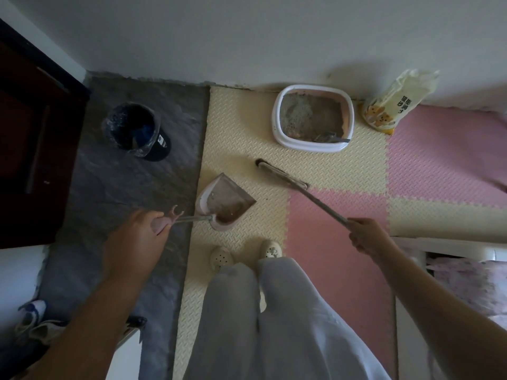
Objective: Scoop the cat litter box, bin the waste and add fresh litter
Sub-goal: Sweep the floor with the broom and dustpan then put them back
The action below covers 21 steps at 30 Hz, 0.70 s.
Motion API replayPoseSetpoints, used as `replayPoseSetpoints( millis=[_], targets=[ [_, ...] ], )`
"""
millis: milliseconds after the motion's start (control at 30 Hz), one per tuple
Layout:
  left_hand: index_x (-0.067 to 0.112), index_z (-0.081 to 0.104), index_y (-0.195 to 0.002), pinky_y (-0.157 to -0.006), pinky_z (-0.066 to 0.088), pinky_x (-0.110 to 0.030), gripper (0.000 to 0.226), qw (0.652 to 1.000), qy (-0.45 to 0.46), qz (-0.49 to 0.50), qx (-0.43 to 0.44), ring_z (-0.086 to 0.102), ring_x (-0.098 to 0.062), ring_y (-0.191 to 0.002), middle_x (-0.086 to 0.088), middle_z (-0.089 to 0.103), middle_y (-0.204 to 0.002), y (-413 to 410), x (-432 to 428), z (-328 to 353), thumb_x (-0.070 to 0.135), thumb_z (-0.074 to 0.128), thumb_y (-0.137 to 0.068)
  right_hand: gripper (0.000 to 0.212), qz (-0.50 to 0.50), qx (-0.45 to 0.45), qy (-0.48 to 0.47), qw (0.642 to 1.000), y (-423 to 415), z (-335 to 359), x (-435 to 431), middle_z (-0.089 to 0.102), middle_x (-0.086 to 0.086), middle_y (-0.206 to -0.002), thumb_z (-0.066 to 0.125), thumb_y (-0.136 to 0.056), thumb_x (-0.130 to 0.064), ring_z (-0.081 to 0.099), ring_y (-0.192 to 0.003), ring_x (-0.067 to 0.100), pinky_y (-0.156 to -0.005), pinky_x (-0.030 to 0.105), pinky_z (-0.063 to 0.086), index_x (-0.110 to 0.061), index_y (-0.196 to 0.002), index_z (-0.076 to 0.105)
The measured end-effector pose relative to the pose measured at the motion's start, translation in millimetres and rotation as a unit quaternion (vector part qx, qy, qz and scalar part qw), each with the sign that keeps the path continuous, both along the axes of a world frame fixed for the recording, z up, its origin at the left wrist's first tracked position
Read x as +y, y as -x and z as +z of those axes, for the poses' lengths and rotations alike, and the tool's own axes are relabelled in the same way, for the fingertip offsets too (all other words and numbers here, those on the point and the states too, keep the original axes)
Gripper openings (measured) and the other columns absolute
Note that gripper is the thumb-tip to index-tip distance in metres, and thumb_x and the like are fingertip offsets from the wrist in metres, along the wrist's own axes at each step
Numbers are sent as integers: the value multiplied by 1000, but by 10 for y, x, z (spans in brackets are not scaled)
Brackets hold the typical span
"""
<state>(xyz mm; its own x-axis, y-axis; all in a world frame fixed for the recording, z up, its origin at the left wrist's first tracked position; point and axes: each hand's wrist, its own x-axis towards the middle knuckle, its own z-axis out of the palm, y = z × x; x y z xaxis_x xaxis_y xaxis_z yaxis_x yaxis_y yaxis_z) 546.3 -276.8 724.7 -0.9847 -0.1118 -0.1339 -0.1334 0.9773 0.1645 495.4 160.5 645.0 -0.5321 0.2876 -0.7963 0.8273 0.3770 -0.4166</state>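
Note:
My left hand (137,237) grips the pink handle of a long-handled dustpan (223,202), which rests on the cream foam mat with brownish litter in it. My right hand (366,235) holds the metal stick of a broom (281,174); its head lies on the mat between the dustpan and the litter box. The white-rimmed litter box (277,119) stands against the far wall, holding grey litter and a grey scoop (330,138). A yellow bag of litter (395,102) leans upright to the right of the box. A black lined bin (134,130) stands on the grey floor at left.
Cream and pink foam mats (439,149) cover the floor. A dark wooden door (30,133) is at far left. My slippered feet (247,255) stand just behind the dustpan. Shoes (30,314) lie at lower left. White furniture (452,250) sits at right.

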Motion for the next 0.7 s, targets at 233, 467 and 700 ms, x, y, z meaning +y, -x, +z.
replayPoseSetpoints(
  millis=[233, 467, 700],
  targets=[
    [14, 72, -89, -49, 47, -30, 20, 998, -36, 53, 9, 56, -20, -59, -3, 62, -78, -20, -18, -83, 34, 68, -87, 28, 28, 34, 7, 999, 441, -288, -366, 43, 5, -61, 40, -100, -16, 37, -49, 15, -46, 22, 26, -6, -121, 57],
    [27, 67, -81, -49, 48, -32, 25, 996, -29, 74, -28, 54, -13, -59, 7, 56, -76, 37, 37, -243, 47, 56, -92, 41, 126, -6, -19, 992, 656, -729, -878, 47, 4, -65, 34, -98, -8, 41, -50, 17, -45, 25, 33, -10, -135, 49],
    [22, 68, -76, -43, 31, -19, 16, 999, -14, 31, -17, 47, -14, -50, 5, 53, -70, 31, 103, -260, 35, 70, -86, 44, 175, -53, -84, 980, 546, -771, -663, 52, 6, -65, 37, -93, -4, 47, -51, 21, -47, 29, 38, -13, -133, 54]
  ],
)
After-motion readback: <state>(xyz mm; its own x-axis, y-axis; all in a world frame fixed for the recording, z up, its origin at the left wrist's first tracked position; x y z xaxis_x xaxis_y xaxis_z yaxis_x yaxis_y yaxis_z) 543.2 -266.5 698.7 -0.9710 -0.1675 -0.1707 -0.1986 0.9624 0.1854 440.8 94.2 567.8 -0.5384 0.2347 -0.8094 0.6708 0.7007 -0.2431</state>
